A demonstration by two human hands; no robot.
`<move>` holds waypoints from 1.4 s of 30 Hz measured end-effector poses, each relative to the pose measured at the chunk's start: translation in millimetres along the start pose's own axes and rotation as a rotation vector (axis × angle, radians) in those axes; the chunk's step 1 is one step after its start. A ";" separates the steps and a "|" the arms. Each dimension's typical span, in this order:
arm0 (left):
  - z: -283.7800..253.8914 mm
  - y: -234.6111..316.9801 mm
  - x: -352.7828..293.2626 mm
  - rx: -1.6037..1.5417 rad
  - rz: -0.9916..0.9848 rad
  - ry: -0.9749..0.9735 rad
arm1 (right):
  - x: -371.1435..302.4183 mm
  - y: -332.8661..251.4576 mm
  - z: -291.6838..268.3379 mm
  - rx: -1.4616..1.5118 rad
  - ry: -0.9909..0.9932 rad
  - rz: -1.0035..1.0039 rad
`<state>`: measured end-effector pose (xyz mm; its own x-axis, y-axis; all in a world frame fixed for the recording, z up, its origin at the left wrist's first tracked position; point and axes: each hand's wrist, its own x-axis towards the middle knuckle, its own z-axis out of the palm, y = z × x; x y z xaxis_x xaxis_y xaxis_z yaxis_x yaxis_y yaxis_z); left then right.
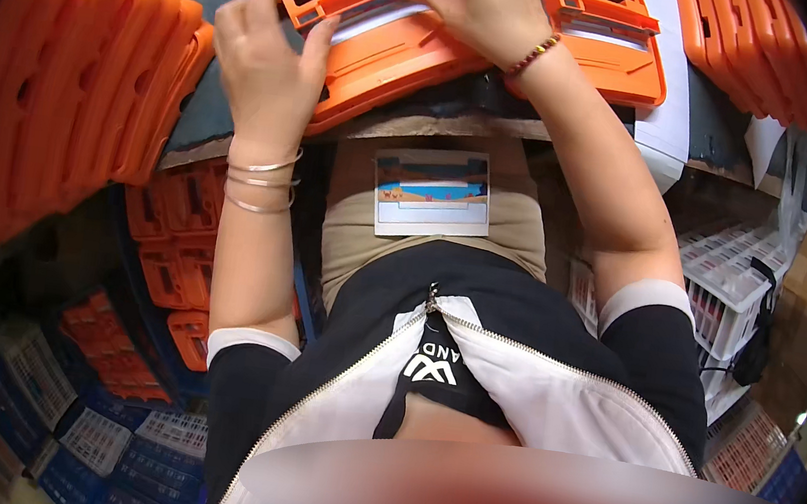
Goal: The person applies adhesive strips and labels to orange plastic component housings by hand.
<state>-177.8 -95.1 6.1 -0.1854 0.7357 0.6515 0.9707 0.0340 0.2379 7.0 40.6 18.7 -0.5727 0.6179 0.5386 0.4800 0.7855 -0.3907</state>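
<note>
An orange plastic case (pixel 397 60) lies on the worktable before me, with a raised orange bar with dark cutouts along its far side and a white strip under the bar. Its left end is pinched by my left hand (pixel 271 59), thumb in front and fingers behind. At the bar's right end is my right hand (pixel 498 12), thumb stretched left along it; the upper picture edge cuts off its other fingers. A similar orange case (pixel 608 66) lies just right of that wrist. On my lap rests a card with a coloured picture (pixel 431 193).
Stacked orange plastic pieces stand at the left (pixel 72 80) and far right (pixel 760 54). White paper (pixel 662 133) hangs over the table's front edge. Below are orange pieces in bins (pixel 176 254), a white basket (pixel 732 282) and blue crates (pixel 156 463).
</note>
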 end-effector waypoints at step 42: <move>3.9 5.4 -33.8 -0.471 -0.426 0.056 | -19.8 -13.9 -10.0 0.177 -0.014 0.211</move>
<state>-165.6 -117.1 -17.5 -0.5608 0.6863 0.4632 0.6408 0.0056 0.7677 18.4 17.1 20.9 -0.4823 0.7680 0.4213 0.4665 0.6323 -0.6185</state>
